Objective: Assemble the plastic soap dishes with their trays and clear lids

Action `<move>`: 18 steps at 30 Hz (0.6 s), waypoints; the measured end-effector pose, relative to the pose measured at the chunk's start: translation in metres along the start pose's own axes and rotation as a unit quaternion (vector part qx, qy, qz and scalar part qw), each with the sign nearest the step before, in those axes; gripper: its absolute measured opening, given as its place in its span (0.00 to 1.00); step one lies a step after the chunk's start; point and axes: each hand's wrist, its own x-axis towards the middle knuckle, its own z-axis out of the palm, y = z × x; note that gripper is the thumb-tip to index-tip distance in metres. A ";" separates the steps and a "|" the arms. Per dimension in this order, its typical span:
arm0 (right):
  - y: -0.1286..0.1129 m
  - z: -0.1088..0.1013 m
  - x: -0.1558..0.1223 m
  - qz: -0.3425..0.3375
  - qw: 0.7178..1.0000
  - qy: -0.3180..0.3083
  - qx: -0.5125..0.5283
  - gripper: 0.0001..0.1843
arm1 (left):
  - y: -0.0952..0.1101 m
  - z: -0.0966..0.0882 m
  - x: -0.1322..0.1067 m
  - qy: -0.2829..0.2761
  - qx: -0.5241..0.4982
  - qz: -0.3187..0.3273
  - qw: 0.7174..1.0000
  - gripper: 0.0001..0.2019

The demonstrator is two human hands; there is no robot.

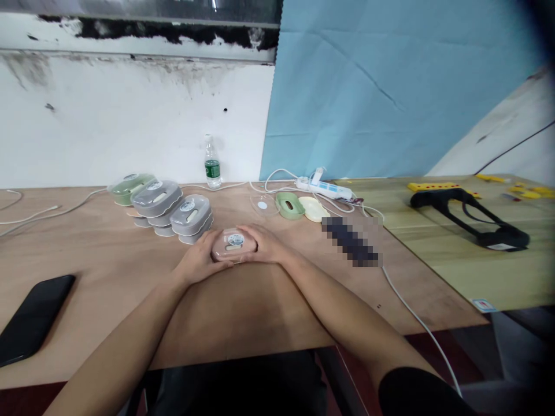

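A pink soap box [221,247] with a clear lid and a round sticker rests on the wooden table in front of me. My left hand [199,257] is wrapped round its left end, and my right hand [265,245] grips the right end. Beyond them on the left stand stacked soap boxes, grey [156,199] and green [125,190], with lids on. Behind my right hand lie separate parts: a clear lid [264,205], a green tray [289,205] and a cream base [314,209].
A black phone [37,315] lies at the left. A water bottle [212,164] stands against the wall. A white power strip [325,188] with cables lies at the back. On the right-hand table sit a black frame-like object [472,222] and yellow pieces [433,186].
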 end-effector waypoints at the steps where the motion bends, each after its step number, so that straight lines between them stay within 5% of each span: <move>1: -0.001 0.000 0.000 0.005 1.000 -0.001 -0.001 0.51 | 0.000 0.000 0.000 -0.002 0.001 -0.001 1.000 0.42; 12: 0.003 0.000 -0.001 0.023 0.996 0.082 0.001 0.43 | 0.000 0.002 -0.001 0.004 -0.013 -0.018 1.000 0.48; 18: 0.028 -0.002 -0.004 0.209 0.937 0.270 0.071 0.27 | -0.001 0.002 -0.003 -0.014 -0.026 -0.047 0.998 0.55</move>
